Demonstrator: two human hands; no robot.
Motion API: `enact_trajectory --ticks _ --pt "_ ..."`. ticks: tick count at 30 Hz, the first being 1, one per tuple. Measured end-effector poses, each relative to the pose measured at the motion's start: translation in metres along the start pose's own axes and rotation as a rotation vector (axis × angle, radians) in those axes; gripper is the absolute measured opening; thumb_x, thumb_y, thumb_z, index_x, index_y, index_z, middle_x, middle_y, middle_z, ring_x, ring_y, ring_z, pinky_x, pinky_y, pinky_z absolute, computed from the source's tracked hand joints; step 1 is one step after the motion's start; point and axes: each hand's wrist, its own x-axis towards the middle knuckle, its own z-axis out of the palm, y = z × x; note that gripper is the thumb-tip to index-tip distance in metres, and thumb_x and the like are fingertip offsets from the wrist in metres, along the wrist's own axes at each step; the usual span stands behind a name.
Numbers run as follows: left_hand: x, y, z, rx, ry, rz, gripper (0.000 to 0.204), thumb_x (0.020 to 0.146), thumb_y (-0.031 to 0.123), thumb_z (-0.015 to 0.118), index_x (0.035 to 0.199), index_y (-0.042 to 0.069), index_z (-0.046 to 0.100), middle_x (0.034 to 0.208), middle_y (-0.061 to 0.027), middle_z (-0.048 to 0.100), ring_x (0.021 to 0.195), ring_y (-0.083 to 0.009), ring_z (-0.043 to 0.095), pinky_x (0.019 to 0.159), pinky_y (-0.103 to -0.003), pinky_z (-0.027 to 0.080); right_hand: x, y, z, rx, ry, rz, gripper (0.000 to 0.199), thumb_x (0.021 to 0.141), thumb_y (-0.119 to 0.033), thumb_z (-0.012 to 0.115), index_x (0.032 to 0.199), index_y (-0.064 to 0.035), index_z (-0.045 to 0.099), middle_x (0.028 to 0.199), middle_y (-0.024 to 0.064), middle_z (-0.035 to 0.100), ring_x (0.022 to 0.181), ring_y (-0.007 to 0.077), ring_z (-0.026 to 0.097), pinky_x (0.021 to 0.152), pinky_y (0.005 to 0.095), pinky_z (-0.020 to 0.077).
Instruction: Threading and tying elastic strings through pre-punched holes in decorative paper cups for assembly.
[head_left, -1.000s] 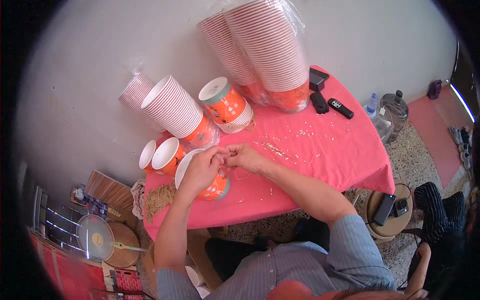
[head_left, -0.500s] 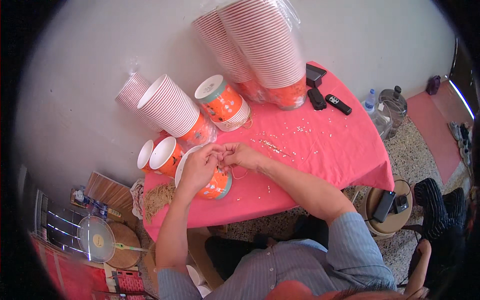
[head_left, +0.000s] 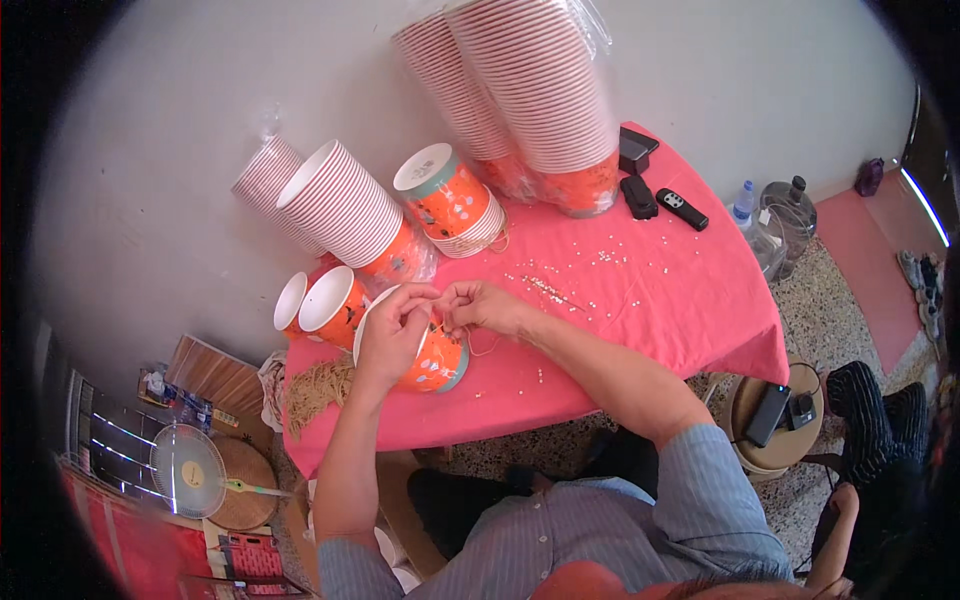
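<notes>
An orange paper bucket [head_left: 433, 362] with a teal base band lies tilted on the pink-covered table, under and between my hands. Over it, my left hand [head_left: 393, 335] is closed, its thumb and fingertips pinched at the bucket's upper side. Just to its right, my right hand [head_left: 487, 308] is closed too, fingertips pinched close to the left ones. A thin string [head_left: 488, 350] hangs in a loop below my right hand and seems to run up into both pinches; its ends are hidden by my fingers. My left hand covers part of the bucket's white rim.
Two more orange buckets [head_left: 332, 302] lie left of my hands, near a bundle of tan strings [head_left: 318, 395]. Tall bucket stacks [head_left: 540, 90] and shorter ones [head_left: 345, 205] stand along the wall. Small white beads [head_left: 605, 258] are scattered on the pink tablecloth [head_left: 690, 320]; a black remote [head_left: 682, 209] lies far right.
My fingertips have moved slightly apart, with the right hand a little to the right. The view has shifted slightly; the bucket stays beneath my hands.
</notes>
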Motion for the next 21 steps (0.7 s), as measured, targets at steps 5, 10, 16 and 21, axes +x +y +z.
enact_trajectory --ticks 5,10,16,21 --pt "-0.011 -0.007 -0.012 -0.301 -0.018 0.070 0.013 0.106 -0.002 0.053 0.113 0.000 0.065 0.100 -0.0085 0.075 0.077 -0.0102 0.065 0.073 -0.027 0.053 -0.001 -0.009 -0.004 -0.050 -0.012 -0.040 0.019 0.093 0.003 0.067 0.111 -0.0050 0.066 0.091 0.0075 0.076 0.079 0.0144 0.073 0.075 0.0286 0.0594" --pt "-0.020 -0.021 -0.015 -0.426 0.073 0.151 0.010 0.107 -0.001 0.054 0.110 0.002 0.063 0.100 -0.0087 0.074 0.078 -0.0113 0.066 0.074 -0.028 0.054 0.001 -0.010 -0.009 -0.114 -0.002 -0.096 0.022 0.091 0.006 0.066 0.111 -0.0042 0.066 0.090 0.0061 0.076 0.077 0.0136 0.072 0.074 0.0280 0.0583" --pt "-0.046 -0.035 -0.032 -0.123 0.179 0.036 0.007 0.108 0.002 0.056 0.110 0.001 0.062 0.101 -0.0103 0.077 0.090 -0.0155 0.072 0.085 -0.030 0.055 -0.011 -0.028 -0.001 -0.201 -0.092 0.033 0.023 0.093 0.003 0.069 0.115 -0.0030 0.068 0.093 0.0060 0.076 0.077 0.0120 0.071 0.069 0.0274 0.0571" --pt "-0.064 -0.028 -0.037 0.231 0.211 -0.078 0.019 0.104 0.005 0.061 0.121 0.004 0.070 0.111 -0.0105 0.079 0.105 -0.0185 0.075 0.088 -0.033 0.055 -0.030 -0.064 0.010 -0.167 -0.160 0.108 0.021 0.094 0.001 0.071 0.115 -0.0034 0.069 0.095 0.0070 0.077 0.069 0.0082 0.068 0.059 0.0222 0.0527"
